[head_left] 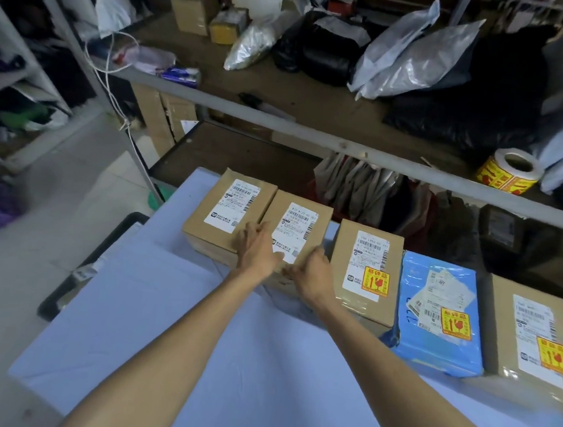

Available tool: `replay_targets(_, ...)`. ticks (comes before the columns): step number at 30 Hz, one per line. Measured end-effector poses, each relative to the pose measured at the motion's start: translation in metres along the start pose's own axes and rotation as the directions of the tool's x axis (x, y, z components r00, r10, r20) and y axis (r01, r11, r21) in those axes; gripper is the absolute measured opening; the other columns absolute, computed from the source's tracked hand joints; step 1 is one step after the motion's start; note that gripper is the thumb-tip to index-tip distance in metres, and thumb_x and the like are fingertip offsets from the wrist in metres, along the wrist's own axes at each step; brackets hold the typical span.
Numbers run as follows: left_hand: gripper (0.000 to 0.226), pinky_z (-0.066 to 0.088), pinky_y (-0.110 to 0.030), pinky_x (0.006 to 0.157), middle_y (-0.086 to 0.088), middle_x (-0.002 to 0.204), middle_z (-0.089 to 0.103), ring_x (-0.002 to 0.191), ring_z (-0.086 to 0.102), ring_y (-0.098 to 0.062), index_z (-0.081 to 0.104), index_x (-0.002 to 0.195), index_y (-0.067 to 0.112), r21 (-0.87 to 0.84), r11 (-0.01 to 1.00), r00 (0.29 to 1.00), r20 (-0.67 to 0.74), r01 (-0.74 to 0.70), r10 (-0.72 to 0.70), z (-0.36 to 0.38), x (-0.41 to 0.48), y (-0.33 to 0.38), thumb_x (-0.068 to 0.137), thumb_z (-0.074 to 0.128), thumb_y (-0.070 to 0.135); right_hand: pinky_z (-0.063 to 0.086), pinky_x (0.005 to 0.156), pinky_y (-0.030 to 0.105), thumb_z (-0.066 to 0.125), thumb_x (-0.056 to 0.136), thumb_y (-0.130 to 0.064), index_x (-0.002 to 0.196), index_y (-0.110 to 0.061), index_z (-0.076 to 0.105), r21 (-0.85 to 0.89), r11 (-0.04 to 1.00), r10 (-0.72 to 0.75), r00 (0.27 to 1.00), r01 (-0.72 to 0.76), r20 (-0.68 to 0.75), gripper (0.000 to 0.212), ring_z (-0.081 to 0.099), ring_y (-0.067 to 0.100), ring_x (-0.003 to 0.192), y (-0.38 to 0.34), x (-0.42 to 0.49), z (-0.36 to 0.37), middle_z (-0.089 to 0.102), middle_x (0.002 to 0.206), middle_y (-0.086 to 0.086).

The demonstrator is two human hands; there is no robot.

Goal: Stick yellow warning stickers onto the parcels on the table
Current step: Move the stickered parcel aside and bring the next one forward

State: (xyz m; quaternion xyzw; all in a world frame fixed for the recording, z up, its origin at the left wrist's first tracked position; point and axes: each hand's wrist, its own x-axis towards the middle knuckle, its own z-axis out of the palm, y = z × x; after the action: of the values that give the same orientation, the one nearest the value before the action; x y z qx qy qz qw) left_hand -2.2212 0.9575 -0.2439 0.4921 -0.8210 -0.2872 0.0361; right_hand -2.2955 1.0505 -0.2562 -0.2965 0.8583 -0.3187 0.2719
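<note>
Cardboard is pressed under the straight, slightly spread fingers of the left hand, which is laid flat on the second box from the left, beside its white label. The right hand is set at that box's near right corner with its fingers curled; whether anything is pinched between them cannot be told, as they are blurred. An unmarked box is touched on the left. On the right, yellow stickers are seen on a third box, a blue parcel and a last box. All are lined up on a pale blue table. A sticker roll is kept on the shelf behind.
</note>
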Motion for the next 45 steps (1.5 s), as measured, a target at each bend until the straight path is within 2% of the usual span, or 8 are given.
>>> replay_targets(7,0.074,0.032,-0.037,0.106,-0.015,0.134,0.051,0.127,0.042,-0.032,0.039,0.136,0.005,-0.102,0.995,0.999,-0.028,0.014,-0.017,-0.003,-0.008,-0.008,0.075,0.079,0.018,0.043,0.071,0.026,0.077,0.071,-0.002,0.120,0.006,0.045,0.002,0.996,0.094,0.995,-0.094,-0.019,0.059,0.059,0.028,0.101,0.004,-0.006,-0.006,0.060,0.113,0.013)
replay_targets(12,0.076,0.036,-0.044,0.105,-0.017,0.134,0.045,0.130,0.034,-0.035,0.047,0.128,0.010,-0.144,0.971,0.981,-0.003,0.189,-0.191,-0.005,-0.039,-0.018,0.065,0.087,0.024,0.048,0.066,0.030,0.082,0.062,-0.006,0.088,-0.001,0.058,-0.075,0.993,0.089,0.995,-0.086,0.035,0.036,0.063,0.028,0.093,-0.004,-0.038,-0.017,0.064,0.096,0.011)
replay_targets(18,0.078,0.037,-0.034,0.099,-0.011,0.137,0.032,0.126,0.035,-0.034,0.044,0.131,0.017,-0.349,0.907,0.971,0.036,0.236,-0.238,-0.017,-0.099,-0.032,0.066,0.086,0.018,0.050,0.087,0.046,0.082,0.063,-0.021,0.112,-0.004,0.048,-0.006,1.000,0.003,1.000,-0.003,-0.022,0.063,0.055,0.032,0.101,0.004,-0.097,-0.021,0.050,0.114,0.012)
replay_targets(22,0.084,0.046,-0.037,0.100,-0.004,0.137,0.047,0.119,0.050,-0.021,0.043,0.135,0.020,-0.569,0.812,0.992,0.052,0.127,-0.119,-0.005,-0.158,-0.055,0.063,0.084,0.003,0.050,0.087,0.048,0.083,0.057,-0.021,0.111,-0.013,0.042,0.140,0.988,-0.066,0.998,0.062,0.019,0.069,0.055,0.030,0.105,0.036,-0.136,-0.017,0.055,0.116,0.011)
replay_targets(27,0.085,0.049,-0.007,0.073,0.004,0.126,0.050,0.112,0.052,-0.013,0.040,0.142,0.015,-0.704,0.699,0.990,0.052,0.128,-0.129,0.025,-0.227,-0.074,0.069,0.077,-0.010,0.055,0.082,0.042,0.081,0.064,0.000,0.122,-0.011,0.049,0.298,0.953,-0.086,0.990,0.048,0.114,0.068,0.061,0.026,0.102,0.076,-0.177,-0.020,0.062,0.115,0.007)
replay_targets(35,0.089,0.051,-0.037,0.097,0.012,0.122,0.061,0.107,0.061,-0.011,0.043,0.141,0.037,-0.603,0.769,0.975,0.187,0.210,-0.119,0.069,-0.267,-0.064,0.066,0.083,0.009,0.058,0.073,0.035,0.083,0.064,-0.005,0.128,-0.020,0.050,0.325,0.944,-0.105,0.983,0.050,0.153,0.074,0.064,0.022,0.093,0.136,-0.230,-0.049,0.063,0.108,0.001)
replay_targets(43,0.085,0.049,-0.040,0.098,0.015,0.111,0.060,0.107,0.061,-0.014,0.045,0.139,0.033,-0.563,0.824,0.951,0.286,0.064,0.122,0.137,-0.278,0.039,0.066,0.083,0.013,0.049,0.057,0.011,0.075,0.059,-0.023,0.126,-0.026,0.053,0.360,0.932,0.053,0.998,-0.040,-0.026,0.071,0.066,0.011,0.085,0.230,-0.260,-0.134,0.066,0.105,0.003)
replay_targets(45,0.085,0.049,-0.041,0.097,0.016,0.109,0.059,0.108,0.060,-0.014,0.044,0.139,0.034,-0.561,0.827,0.935,0.311,0.037,0.169,0.152,-0.282,0.065,0.067,0.083,0.014,0.050,0.064,0.011,0.071,0.060,-0.027,0.132,-0.029,0.050,0.379,0.924,0.082,0.994,-0.048,-0.075,0.075,0.065,0.008,0.090,0.251,-0.268,-0.152,0.067,0.107,-0.002)
